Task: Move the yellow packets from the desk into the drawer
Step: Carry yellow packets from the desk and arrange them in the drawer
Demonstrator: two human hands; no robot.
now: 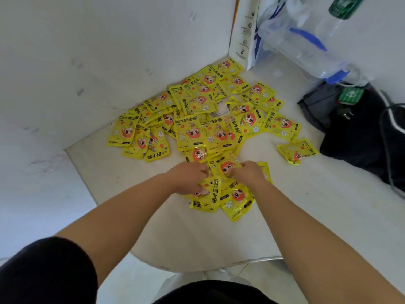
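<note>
Several yellow packets (197, 119) with an orange-haired cartoon face lie scattered over the pale desk (197, 238), piled toward the back corner. A small cluster of packets (232, 198) sits nearest me. My left hand (188, 178) is closed on packets at the left of that cluster, fingers curled around their edges. On the cluster's right side, my right hand (249, 172) grips another packet (226, 167) with the cartoon face showing between both hands. One packet (298, 151) lies apart at the right. No drawer is in view.
White walls (87, 62) close the desk's left and back sides. A black bag (359, 132) with cords sits at the right. Behind it stand a clear plastic bag with blue handles (306, 38) and a white carton (243, 31). The desk's rounded front edge (197, 269) is near me.
</note>
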